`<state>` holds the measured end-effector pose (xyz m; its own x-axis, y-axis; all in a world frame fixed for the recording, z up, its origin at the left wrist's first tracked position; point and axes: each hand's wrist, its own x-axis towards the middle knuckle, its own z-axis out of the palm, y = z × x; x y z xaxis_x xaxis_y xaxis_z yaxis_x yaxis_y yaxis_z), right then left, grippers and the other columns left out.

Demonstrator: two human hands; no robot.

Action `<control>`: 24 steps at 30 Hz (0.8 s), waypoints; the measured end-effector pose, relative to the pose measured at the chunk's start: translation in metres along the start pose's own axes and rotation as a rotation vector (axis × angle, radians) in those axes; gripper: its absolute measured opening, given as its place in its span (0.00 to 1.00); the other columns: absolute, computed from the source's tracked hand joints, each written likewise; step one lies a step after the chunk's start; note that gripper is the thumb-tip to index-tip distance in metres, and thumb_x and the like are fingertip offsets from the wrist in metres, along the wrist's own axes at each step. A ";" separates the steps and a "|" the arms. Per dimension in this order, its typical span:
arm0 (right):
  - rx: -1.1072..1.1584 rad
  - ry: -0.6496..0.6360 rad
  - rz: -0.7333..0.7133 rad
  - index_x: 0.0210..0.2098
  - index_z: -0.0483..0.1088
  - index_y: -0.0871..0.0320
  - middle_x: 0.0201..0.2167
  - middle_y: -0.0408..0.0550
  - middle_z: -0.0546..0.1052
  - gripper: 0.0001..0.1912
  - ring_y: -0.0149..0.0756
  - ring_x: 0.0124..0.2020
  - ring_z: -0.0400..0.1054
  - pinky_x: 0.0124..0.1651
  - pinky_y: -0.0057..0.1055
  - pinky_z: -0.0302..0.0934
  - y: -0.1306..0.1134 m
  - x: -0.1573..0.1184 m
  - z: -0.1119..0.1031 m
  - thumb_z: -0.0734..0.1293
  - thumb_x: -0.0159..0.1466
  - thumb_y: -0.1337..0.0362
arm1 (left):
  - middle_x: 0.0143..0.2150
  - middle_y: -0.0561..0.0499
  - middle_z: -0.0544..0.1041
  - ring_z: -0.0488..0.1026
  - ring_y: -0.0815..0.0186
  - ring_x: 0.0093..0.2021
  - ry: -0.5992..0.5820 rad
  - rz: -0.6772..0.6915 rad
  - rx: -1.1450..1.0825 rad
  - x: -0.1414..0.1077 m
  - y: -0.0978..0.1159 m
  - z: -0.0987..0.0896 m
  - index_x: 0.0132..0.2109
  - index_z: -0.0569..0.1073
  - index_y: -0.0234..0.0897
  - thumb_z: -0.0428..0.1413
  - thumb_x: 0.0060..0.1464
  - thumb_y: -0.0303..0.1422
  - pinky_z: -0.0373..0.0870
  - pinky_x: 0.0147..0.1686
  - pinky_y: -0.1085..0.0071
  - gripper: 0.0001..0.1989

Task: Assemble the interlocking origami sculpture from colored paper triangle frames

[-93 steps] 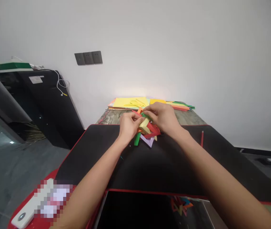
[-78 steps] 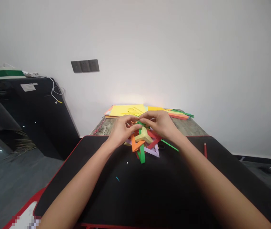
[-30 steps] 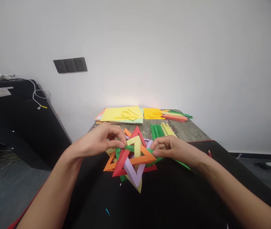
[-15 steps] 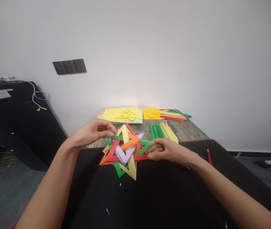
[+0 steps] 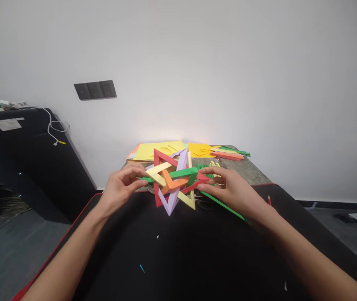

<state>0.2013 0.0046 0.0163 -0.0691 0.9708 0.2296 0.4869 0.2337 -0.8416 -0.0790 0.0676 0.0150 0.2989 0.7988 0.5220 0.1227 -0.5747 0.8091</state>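
Note:
Between my two hands hangs a star-shaped paper model (image 5: 182,172) of interlocked folded strips in red, green, orange, pale yellow and lilac. My left hand (image 5: 122,188) pinches a green point on its left side. On the right, my right hand (image 5: 228,186) grips the red and green points between thumb and fingers. The model is above the black mat (image 5: 178,251), near its far edge. A long green strip (image 5: 224,205) slants on the mat beneath my right hand.
Yellow paper sheets (image 5: 143,151), orange paper (image 5: 197,149) and folded strips (image 5: 230,156) lie on the wooden table (image 5: 253,171) by the wall. A red pencil (image 5: 269,200) sits right of my right hand. Small paper scraps dot the mat.
The paper model has been turned in my hands, showing a different face with lilac and red points upward. It is slightly higher and further right. The green strip beneath now shows more.

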 end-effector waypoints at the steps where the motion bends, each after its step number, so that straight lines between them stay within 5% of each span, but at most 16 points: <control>1: -0.020 0.034 -0.002 0.42 0.68 0.56 0.43 0.52 0.75 0.16 0.43 0.39 0.74 0.38 0.39 0.71 -0.001 -0.003 0.002 0.69 0.56 0.59 | 0.40 0.48 0.72 0.73 0.63 0.42 0.031 0.007 -0.008 -0.007 -0.006 0.004 0.34 0.78 0.38 0.65 0.44 0.30 0.74 0.40 0.67 0.07; 8: 0.136 0.163 -0.140 0.39 0.68 0.56 0.53 0.54 0.62 0.14 0.33 0.35 0.72 0.38 0.35 0.74 0.002 -0.039 0.035 0.70 0.54 0.61 | 0.42 0.45 0.73 0.73 0.61 0.43 0.091 -0.021 0.005 -0.040 -0.018 0.019 0.31 0.77 0.36 0.64 0.45 0.34 0.73 0.43 0.65 0.07; 14: 0.192 0.288 -0.241 0.42 0.68 0.54 0.49 0.53 0.63 0.11 0.32 0.33 0.73 0.35 0.31 0.75 0.000 -0.064 0.067 0.67 0.58 0.65 | 0.50 0.41 0.74 0.72 0.55 0.52 -0.072 -0.080 0.166 -0.045 -0.017 0.013 0.39 0.79 0.37 0.57 0.52 0.37 0.69 0.51 0.58 0.10; 19: 0.211 0.317 -0.304 0.47 0.65 0.53 0.50 0.53 0.63 0.15 0.32 0.38 0.74 0.39 0.28 0.76 -0.011 -0.076 0.090 0.63 0.61 0.71 | 0.45 0.46 0.76 0.73 0.59 0.47 0.423 -0.005 0.462 -0.076 0.003 0.025 0.44 0.76 0.39 0.51 0.59 0.38 0.68 0.50 0.61 0.13; 24: 0.195 0.211 -0.409 0.57 0.59 0.50 0.55 0.53 0.61 0.25 0.35 0.47 0.72 0.46 0.28 0.73 -0.017 -0.091 0.107 0.60 0.62 0.75 | 0.44 0.49 0.76 0.74 0.63 0.44 0.383 0.089 0.470 -0.102 0.021 0.056 0.48 0.74 0.41 0.59 0.54 0.38 0.71 0.44 0.69 0.15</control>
<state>0.1059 -0.0816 -0.0429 -0.0326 0.7699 0.6373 0.2831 0.6187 -0.7329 -0.0539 -0.0353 -0.0364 -0.0232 0.7015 0.7123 0.5433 -0.5893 0.5980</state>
